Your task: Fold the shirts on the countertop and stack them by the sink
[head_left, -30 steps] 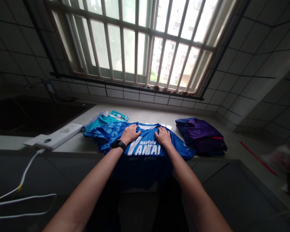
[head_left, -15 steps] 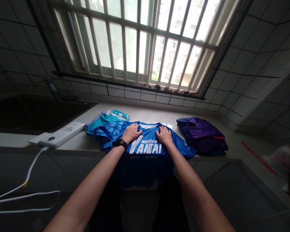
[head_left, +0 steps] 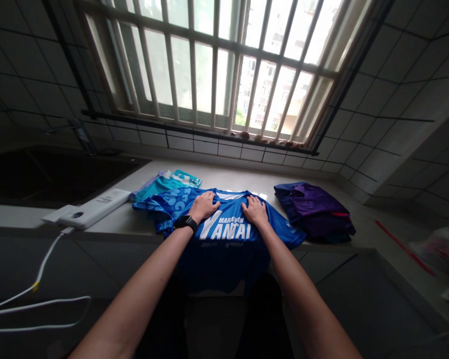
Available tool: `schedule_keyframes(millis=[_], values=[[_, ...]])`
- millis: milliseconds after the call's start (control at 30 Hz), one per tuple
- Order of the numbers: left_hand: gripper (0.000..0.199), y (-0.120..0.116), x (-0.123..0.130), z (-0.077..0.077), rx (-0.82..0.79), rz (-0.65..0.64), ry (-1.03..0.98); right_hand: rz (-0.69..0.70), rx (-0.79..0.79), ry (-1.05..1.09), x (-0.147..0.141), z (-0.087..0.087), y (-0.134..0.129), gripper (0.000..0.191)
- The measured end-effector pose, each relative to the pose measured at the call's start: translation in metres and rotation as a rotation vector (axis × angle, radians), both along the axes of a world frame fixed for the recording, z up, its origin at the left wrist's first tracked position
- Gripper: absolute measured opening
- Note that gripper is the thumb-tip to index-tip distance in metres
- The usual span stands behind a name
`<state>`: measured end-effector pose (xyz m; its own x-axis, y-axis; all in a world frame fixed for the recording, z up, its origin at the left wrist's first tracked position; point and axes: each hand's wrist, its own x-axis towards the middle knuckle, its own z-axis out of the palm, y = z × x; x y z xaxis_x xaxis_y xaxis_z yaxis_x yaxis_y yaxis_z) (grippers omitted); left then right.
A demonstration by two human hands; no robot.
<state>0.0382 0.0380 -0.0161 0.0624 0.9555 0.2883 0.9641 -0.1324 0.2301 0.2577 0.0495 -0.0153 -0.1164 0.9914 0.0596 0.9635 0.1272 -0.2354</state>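
A blue T-shirt point(head_left: 224, 267) with white "MARATHON YANTAI" lettering is spread over the counter's front edge, its collar toward the window and its lower part hanging down. My left hand point(head_left: 204, 205), below a black watch on the wrist, rests on the shirt left of the collar. On the other side of the collar, my right hand point(head_left: 255, 210) lies on the fabric near the shoulder. Both hands have their fingers laid on the cloth, without a visible grip. Teal and lilac clothing point(head_left: 168, 185) lies behind the left sleeve.
Folded dark purple and blue clothes point(head_left: 314, 209) are stacked on the right of the white counter point(head_left: 239, 180). A white power bank point(head_left: 97, 207) with a cable lies beside the dark sink point(head_left: 60, 174) at left. A red strip point(head_left: 404, 247) and a plastic bag point(head_left: 439, 244) sit far right.
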Motion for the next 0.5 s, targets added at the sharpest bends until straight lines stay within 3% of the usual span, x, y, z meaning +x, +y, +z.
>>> schedule_keyframes(millis=[500], values=[[0.049, -0.0006, 0.0001, 0.0007, -0.015, 0.003, 0.01, -0.003, 0.0, 0.015, -0.0002, 0.0011, -0.0009, 0.065]])
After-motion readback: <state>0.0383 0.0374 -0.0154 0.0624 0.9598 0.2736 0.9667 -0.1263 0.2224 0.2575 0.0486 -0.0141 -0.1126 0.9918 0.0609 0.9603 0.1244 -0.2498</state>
